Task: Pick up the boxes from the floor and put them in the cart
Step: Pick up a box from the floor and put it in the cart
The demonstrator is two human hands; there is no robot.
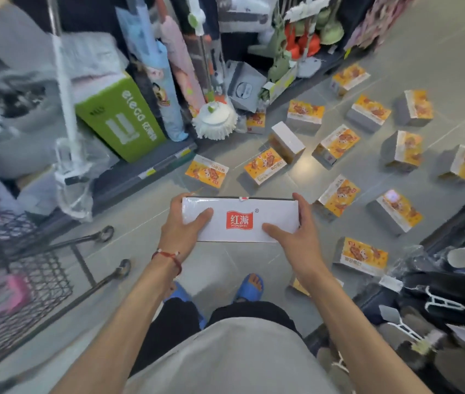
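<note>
A: What does the box in hand look like?
B: The white box [239,220] is long, plain white on the face turned up, with a red logo badge in the middle and a scrap of red label at its far edge. It is held level in the air in front of the body, above the floor [146,223] and to the right of the cart [21,268].
A: And the grip?
B: 2 hands. The left hand [181,228] clasps the left end and the right hand [296,237] the right end, each with its thumb on the white face and its fingers wrapped over the far edge.
A: What can't you make out?
B: The box's other faces are hidden. The left of the view is smeared with blur, and 1 box [299,287] is largely hidden behind the right forearm.
A: The other boxes?
B: More than 10 orange-and-yellow boxes [265,166] lie scattered on the grey tiles, some flat, some on edge, well apart from the cart.
A: What is in the cart?
B: It is a dark wire-mesh basket, cut off at the left edge. Pink shapes [12,291] show at it, too blurred to name or to place inside or outside
</note>
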